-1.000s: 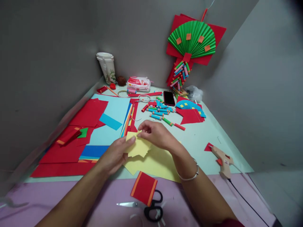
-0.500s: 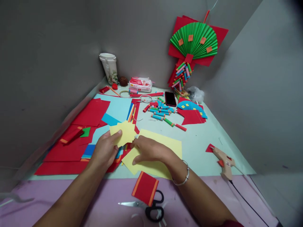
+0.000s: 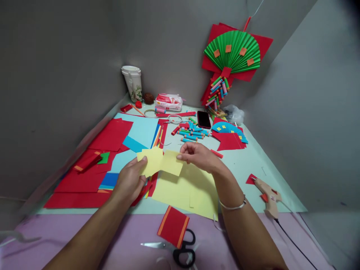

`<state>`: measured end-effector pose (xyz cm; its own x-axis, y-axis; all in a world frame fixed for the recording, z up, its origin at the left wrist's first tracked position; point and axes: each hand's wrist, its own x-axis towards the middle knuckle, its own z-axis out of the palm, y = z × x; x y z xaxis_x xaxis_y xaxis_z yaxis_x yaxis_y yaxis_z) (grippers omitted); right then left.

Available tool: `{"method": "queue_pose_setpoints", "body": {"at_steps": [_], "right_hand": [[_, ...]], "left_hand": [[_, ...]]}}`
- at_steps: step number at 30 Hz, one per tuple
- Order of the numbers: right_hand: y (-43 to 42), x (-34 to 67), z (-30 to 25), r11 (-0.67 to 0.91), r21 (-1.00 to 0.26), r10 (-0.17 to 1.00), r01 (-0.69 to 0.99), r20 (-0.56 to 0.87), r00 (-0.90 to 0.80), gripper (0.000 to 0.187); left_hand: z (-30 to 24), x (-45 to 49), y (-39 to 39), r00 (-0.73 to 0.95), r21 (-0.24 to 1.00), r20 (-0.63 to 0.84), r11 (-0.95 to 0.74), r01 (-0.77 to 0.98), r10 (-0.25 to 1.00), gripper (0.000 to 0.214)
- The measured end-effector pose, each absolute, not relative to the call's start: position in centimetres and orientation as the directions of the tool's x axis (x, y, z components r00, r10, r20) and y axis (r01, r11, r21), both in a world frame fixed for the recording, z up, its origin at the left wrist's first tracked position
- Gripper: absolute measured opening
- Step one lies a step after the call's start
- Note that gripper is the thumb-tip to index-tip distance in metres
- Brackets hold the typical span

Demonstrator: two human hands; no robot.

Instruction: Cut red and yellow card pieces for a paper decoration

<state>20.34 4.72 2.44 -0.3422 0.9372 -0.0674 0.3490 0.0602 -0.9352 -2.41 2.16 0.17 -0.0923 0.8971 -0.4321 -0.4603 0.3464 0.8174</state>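
Several yellow paper squares [image 3: 153,161], fanned and overlapping, are pinched in my left hand [image 3: 131,178], thumb on top. My right hand [image 3: 198,155] grips one yellow paper square [image 3: 172,163] by its right edge between thumb and fingers; its left edge meets the fanned stack. Under my hands lies a larger yellow sheet [image 3: 202,193] on the pale table covering. Nearer to me rest scissors [image 3: 184,249] with black handles, partly beneath a red paper piece [image 3: 173,226] with orange edges.
Red sheets [image 3: 75,180] and blue paper spread on the left. Small rolled paper tubes [image 3: 192,133] lie mid-table beside a phone [image 3: 204,119]. A glue gun [image 3: 268,195] sits right, its cable trailing forward. A green paper fan [image 3: 233,52] hangs at the back.
My right hand has risen from the yellow sheet and now holds a yellow square beside the stack. The large sheet has shifted, and the view has moved slightly.
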Motion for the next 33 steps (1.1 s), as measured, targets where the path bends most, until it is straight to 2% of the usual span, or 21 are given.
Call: {"method": "queue_pose_setpoints", "body": {"at_steps": [4,6,8,11,13,16,21,25,28,33], "right_hand": [[4.3,17.6,1.4,0.091,-0.896,0.953,0.434,-0.048,-0.300,0.023],[4.2,17.2,1.7,0.115,-0.861,0.958,0.495,-0.036,-0.285,0.024],[4.1,18.0,2.4,0.125,-0.770,0.969,0.626,-0.042,-0.245,0.027],[4.2,20.4,3.1,0.041,-0.471,0.978,0.881,-0.161,-0.131,0.031],[4.4,21.9,3.1,-0.012,-0.325,0.962,0.945,-0.261,-0.078,0.033],[4.7,23.0,2.5,-0.027,-0.256,0.931,0.966,-0.358,-0.069,0.035],[5.0,23.0,1.9,-0.010,-0.231,0.906,0.973,-0.415,-0.089,0.034],[5.1,23.1,1.8,0.013,-0.277,0.905,0.961,-0.406,-0.129,0.022],[5.1,23.2,2.0,0.032,-0.327,0.913,0.945,-0.375,-0.160,0.012],[3.3,23.5,5.5,0.091,-0.415,0.948,0.905,-0.243,-0.207,0.010]], "left_hand": [[0.0,-1.5,1.4,0.181,0.820,-0.342,0.387,-0.422,0.922,0.036],[0.0,-1.3,1.2,0.261,0.831,-0.312,0.396,-0.390,0.913,0.043],[0.0,-1.4,1.2,0.223,0.837,-0.316,0.382,-0.393,0.922,0.046],[0.4,-1.8,1.4,0.144,0.835,-0.328,0.358,-0.419,0.934,0.042],[0.6,-1.9,1.6,0.104,0.839,-0.332,0.344,-0.422,0.937,0.038],[0.7,-2.0,1.7,0.083,0.845,-0.330,0.334,-0.418,0.940,0.035],[0.2,-1.9,1.8,0.108,0.843,-0.347,0.361,-0.399,0.931,0.035],[0.0,-2.0,1.9,0.108,0.850,-0.343,0.358,-0.387,0.933,0.033],[0.0,-2.0,1.9,0.112,0.849,-0.339,0.355,-0.391,0.934,0.031],[-0.1,-2.3,2.3,0.050,0.864,-0.305,0.298,-0.406,0.951,0.024]]}}
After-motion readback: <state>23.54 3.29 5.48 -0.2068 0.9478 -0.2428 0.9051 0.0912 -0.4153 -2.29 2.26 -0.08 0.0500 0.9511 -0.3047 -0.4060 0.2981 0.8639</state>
